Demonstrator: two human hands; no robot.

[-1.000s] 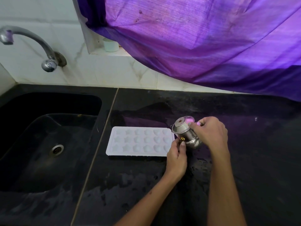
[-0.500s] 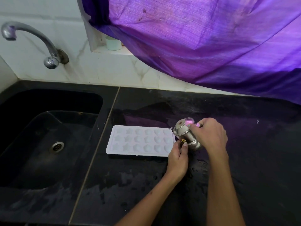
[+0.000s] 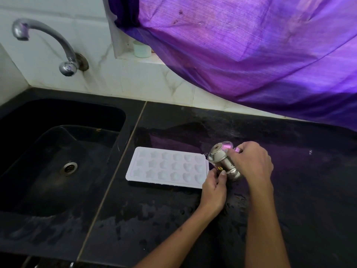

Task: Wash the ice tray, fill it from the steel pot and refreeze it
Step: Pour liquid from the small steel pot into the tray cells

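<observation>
A white ice tray [image 3: 166, 167] with star and heart moulds lies flat on the black counter [image 3: 193, 219], just right of the sink. Over its right end a small steel pot [image 3: 222, 161] is tilted to the left, its lidded top toward the tray. My right hand [image 3: 251, 161] grips the pot from the right side. My left hand [image 3: 214, 184] pinches the tray's right edge, its thumb touching the pot's lower body near a yellow sticker. No stream of water is visible.
A black sink [image 3: 58, 161] with a steel drain lies to the left, under a curved steel tap [image 3: 48, 41]. A purple curtain [image 3: 251, 55] hangs over the back right. A small white cup [image 3: 142, 49] stands on the window ledge. The counter is wet in front.
The pot is tilted slightly further toward the tray. Both hands stay where they were on the pot and the tray edge; the view itself shifted a little.
</observation>
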